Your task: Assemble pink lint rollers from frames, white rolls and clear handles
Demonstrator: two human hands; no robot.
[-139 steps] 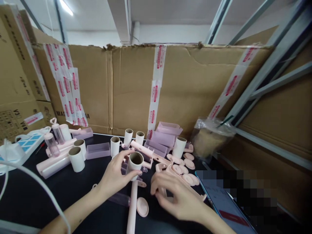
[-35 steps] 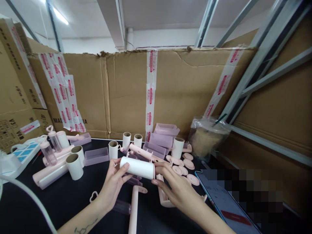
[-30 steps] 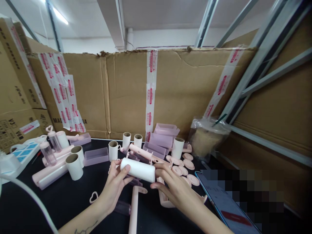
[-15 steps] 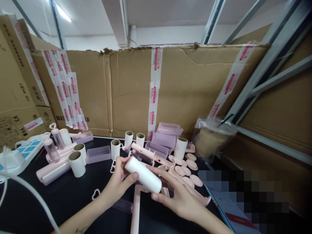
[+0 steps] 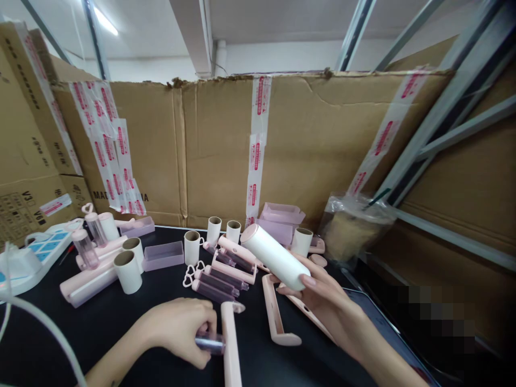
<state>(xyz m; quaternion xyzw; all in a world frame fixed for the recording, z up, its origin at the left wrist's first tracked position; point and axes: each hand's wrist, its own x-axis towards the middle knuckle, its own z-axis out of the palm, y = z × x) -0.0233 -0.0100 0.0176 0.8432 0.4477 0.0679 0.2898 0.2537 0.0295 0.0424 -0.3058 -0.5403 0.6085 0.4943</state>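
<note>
Head camera view shows the hands parted: half a second ago both held the white roll [image 5: 276, 257], and now the right hand [image 5: 328, 301] alone grasps it near its lower end. The roll is raised and tilted above the black table [image 5: 161, 371], its pink-capped end up toward the left. Meanwhile the left hand [image 5: 181, 328] has dropped to a clear purple tube [image 5: 212, 344], its fingers curled round it, just beside a long pink bar [image 5: 231, 344]; whether the tube is lifted cannot be told. Several pink discs seen earlier are now hidden behind the roll and right hand; one disc [image 5: 318, 260] shows.

Counted, six open white tubes [image 5: 192, 248] stand about: two at left, three in the middle, one behind the roll. Two clear tubes [image 5: 85, 250] stand upright at far left. Two heart-shaped loops [image 5: 188, 277] show mid-table. Two lilac trays [image 5: 163, 256] lie apart from a lilac stack [image 5: 282, 215], whose number is unclear.
</note>
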